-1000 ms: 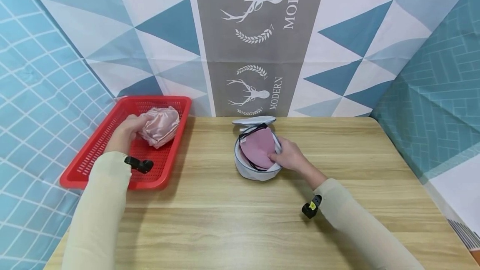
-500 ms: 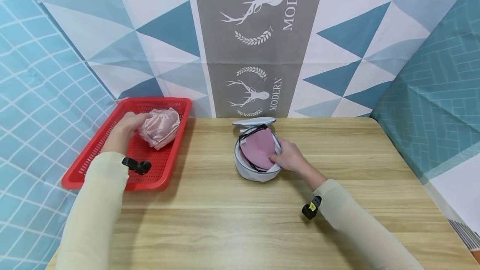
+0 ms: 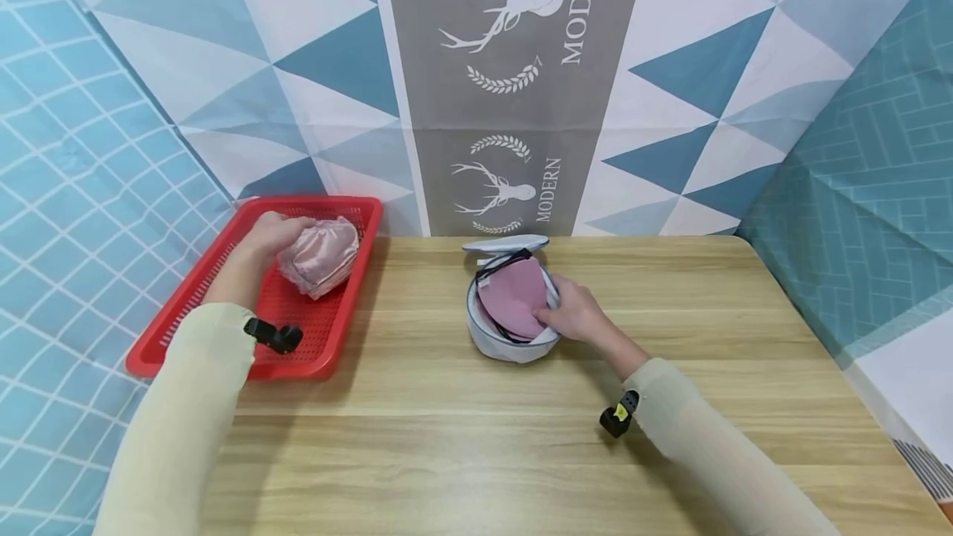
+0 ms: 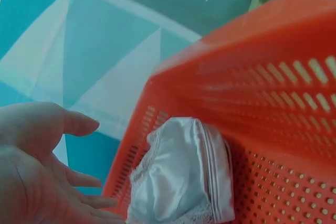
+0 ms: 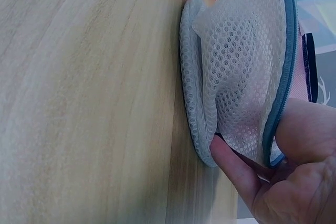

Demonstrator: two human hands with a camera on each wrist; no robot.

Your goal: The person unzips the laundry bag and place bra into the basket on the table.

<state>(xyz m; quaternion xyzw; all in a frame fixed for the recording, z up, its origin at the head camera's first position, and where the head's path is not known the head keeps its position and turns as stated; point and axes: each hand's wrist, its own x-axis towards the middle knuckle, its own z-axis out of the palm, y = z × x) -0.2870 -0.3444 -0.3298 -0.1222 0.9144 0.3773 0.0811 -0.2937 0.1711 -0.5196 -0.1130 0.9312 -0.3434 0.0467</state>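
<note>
A folded pale pink satin garment with lace trim (image 3: 322,256) lies in the red basket (image 3: 301,358), at its right side. My left hand (image 3: 271,232) is over the basket beside this garment. In the left wrist view its fingers (image 4: 84,179) are spread and relaxed, holding nothing; I cannot tell whether the fingertips touch the lace. My right hand (image 3: 577,310) grips the near-right wall of a round white mesh laundry bag (image 3: 510,350), thumb inside and fingers outside. Inside the bag sits a pink bra (image 3: 512,292) with black straps, which the thumb touches.
The bag's lid (image 3: 506,243) stands flipped back behind it, towards the patterned wall cloth (image 3: 499,106). Both bag and basket stand on the wooden table (image 3: 476,437). A blue tiled cloth (image 3: 67,213) borders the left side.
My left hand has risen slightly and its fingers have straightened over the satin garment. The right hand keeps its grip on the laundry bag.
</note>
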